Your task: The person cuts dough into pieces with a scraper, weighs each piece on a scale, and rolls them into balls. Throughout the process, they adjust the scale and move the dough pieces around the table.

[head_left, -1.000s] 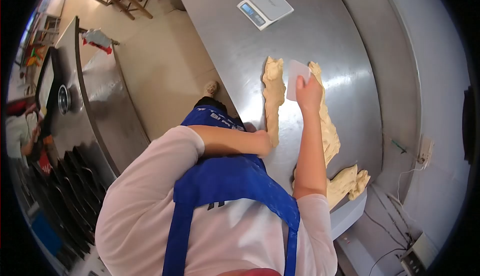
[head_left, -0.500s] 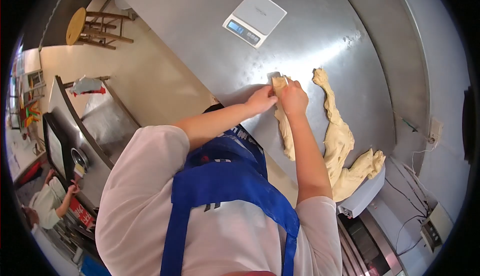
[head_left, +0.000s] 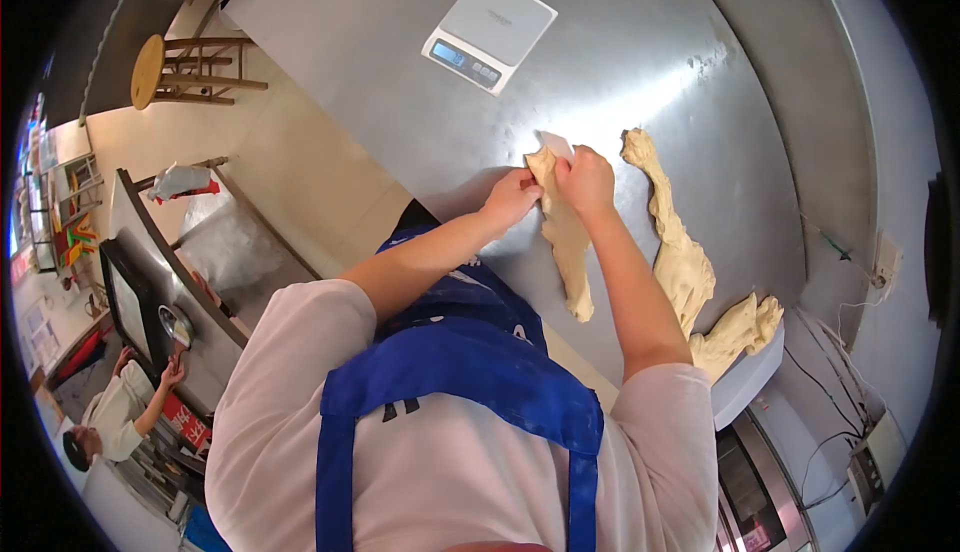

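A long strip of pale dough (head_left: 566,252) lies on the steel worktop, running from between my hands toward my body. My left hand (head_left: 512,198) pinches the left edge of the strip near its far end. Held in my right hand (head_left: 587,182) is a flat, whitish dough scraper (head_left: 555,142), its blade showing beyond the fingers at the dough's far end. Part of the blade is hidden by the hand and the dough. To the right lies a larger, stretched piece of dough (head_left: 682,272), apart from my hands.
A digital kitchen scale (head_left: 492,27) with a lit display sits farther back on the steel worktop (head_left: 370,72). Another lump of dough (head_left: 740,334) rests near the right front edge. Off to the left are a wooden stool (head_left: 150,72) and a co-worker (head_left: 120,407) holding a round pan.
The view has shifted slightly. My right hand has tilted the scraper so more of its blade shows. The strip's far end looks wider, with my left hand still at its edge.
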`<state>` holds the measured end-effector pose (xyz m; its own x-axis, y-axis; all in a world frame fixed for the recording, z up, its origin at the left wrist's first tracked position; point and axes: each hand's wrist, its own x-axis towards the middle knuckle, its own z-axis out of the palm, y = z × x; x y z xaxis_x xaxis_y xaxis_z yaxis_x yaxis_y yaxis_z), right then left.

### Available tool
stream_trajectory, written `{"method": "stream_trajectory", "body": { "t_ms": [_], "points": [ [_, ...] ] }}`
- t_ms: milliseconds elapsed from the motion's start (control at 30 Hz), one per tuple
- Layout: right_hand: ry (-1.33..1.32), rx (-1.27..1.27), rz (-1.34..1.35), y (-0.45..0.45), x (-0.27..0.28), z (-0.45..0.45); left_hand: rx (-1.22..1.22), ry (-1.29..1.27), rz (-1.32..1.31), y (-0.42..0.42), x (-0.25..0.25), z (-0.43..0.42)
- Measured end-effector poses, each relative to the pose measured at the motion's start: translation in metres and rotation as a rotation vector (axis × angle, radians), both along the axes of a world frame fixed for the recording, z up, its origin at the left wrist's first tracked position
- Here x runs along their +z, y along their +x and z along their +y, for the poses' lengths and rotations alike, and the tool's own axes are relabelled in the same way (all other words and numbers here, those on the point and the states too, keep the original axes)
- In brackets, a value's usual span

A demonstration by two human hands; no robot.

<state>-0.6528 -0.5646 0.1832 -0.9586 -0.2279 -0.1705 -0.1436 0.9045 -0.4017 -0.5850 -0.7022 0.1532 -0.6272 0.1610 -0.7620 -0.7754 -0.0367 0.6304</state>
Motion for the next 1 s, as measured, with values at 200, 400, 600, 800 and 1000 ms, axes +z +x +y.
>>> {"method": "stream_trajectory", "body": {
  "t_ms": [200,400,600,800,1000],
  "points": [
    [-0.129,-0.101,-0.055,-0.009,-0.008,0.002,0.318,0.303,-0.089,-0.001,0.008,0.001],
    [-0.464,0.252,0.239,0.032,0.033,0.000,0.327,0.299,-0.152,0.015,0.019,-0.011],
    [0.167,0.182,-0.127,0.056,0.063,0.062,0.268,0.315,-0.105,0.021,0.028,-0.016],
    [0.036,0.253,0.040,0.085,0.018,0.045,0.157,0.133,0.081,0.029,0.045,-0.014],
    [0.054,0.289,0.077,0.077,0.001,0.030,0.082,-0.103,0.346,0.054,0.052,-0.024]
  ]
}}
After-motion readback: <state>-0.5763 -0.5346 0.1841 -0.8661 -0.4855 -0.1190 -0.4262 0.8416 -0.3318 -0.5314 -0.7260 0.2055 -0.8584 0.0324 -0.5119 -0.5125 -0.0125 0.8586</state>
